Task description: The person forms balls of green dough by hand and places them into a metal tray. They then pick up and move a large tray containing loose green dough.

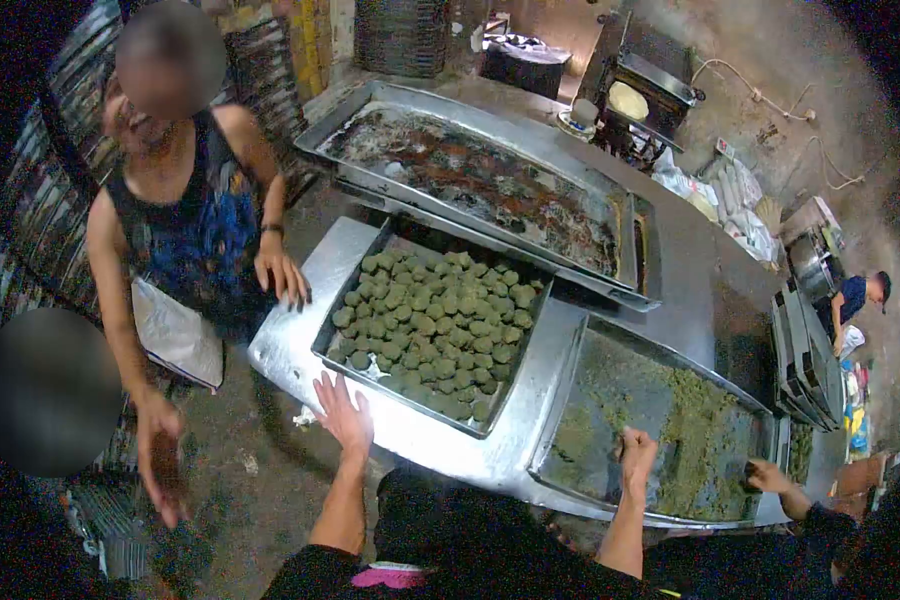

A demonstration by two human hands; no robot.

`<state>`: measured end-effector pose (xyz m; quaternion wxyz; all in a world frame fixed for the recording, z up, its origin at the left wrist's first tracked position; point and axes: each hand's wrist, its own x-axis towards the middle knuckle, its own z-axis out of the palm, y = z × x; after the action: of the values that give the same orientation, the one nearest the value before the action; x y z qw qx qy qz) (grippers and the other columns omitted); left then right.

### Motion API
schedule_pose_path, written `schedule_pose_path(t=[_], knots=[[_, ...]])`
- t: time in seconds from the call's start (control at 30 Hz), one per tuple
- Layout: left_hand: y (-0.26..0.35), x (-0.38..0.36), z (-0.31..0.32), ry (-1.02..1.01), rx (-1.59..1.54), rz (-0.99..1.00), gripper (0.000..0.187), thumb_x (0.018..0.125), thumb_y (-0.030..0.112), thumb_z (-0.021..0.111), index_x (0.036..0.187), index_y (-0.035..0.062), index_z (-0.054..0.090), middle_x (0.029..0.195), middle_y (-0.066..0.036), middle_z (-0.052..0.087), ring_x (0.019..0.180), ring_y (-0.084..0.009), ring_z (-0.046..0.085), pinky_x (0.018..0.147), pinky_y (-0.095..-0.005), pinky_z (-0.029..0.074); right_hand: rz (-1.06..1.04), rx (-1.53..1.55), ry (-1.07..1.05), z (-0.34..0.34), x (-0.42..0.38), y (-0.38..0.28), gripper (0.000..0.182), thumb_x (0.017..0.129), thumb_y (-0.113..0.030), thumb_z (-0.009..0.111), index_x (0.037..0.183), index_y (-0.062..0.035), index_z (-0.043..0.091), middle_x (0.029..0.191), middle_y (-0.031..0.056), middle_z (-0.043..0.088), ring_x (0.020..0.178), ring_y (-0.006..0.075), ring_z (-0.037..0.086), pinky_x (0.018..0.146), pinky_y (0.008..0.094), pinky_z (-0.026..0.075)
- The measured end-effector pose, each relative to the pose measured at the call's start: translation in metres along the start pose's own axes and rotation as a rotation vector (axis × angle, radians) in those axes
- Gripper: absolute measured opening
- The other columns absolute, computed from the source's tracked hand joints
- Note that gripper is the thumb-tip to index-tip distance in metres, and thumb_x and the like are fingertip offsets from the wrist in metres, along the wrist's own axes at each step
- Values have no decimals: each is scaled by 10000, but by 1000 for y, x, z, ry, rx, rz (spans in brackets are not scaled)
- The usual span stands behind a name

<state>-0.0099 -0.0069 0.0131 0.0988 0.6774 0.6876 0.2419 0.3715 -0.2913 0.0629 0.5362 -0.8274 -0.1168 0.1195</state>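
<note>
My left hand [343,412] lies at the near edge of the steel table [415,440] with its fingers spread, holding nothing. Just beyond it is a square tray [444,419] full of round green balls [430,320]. My right hand [637,450] is closed over a second tray [555,425], which has crumbly green mixture [705,430] spread over its right part. Whatever the closed fingers hold is hidden. A small white scrap [375,368] rests at the ball tray's near left corner.
A person [185,215] stands at the table's left end, one hand on it. A co-worker's hand [767,477] is over the mixture tray's right side. Behind is a long stained tray [480,180]. Stacked trays [805,355] stand right; another person [855,300] is beyond.
</note>
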Motion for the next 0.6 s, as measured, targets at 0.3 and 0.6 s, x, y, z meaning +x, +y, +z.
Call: schedule_pose_path(t=[0.3, 0.6], knots=[[-2, -6, 12, 35, 37, 7, 453, 846, 228, 481, 1265, 60, 449, 1435, -92, 282, 1352, -292, 183, 1014, -602, 180, 218, 76, -139, -50, 14, -6, 279, 864, -313, 548, 780, -49, 579, 620, 64, 558, 507, 162, 513, 430, 291, 364], [-1, -6, 15, 71, 34, 1, 448, 852, 238, 452, 1261, 55, 461, 1417, -109, 317, 1334, -307, 222, 1031, -555, 195, 378, 872, -34, -92, 31, 41, 317, 877, -391, 553, 695, -141, 483, 658, 13, 514, 512, 110, 457, 437, 240, 359]])
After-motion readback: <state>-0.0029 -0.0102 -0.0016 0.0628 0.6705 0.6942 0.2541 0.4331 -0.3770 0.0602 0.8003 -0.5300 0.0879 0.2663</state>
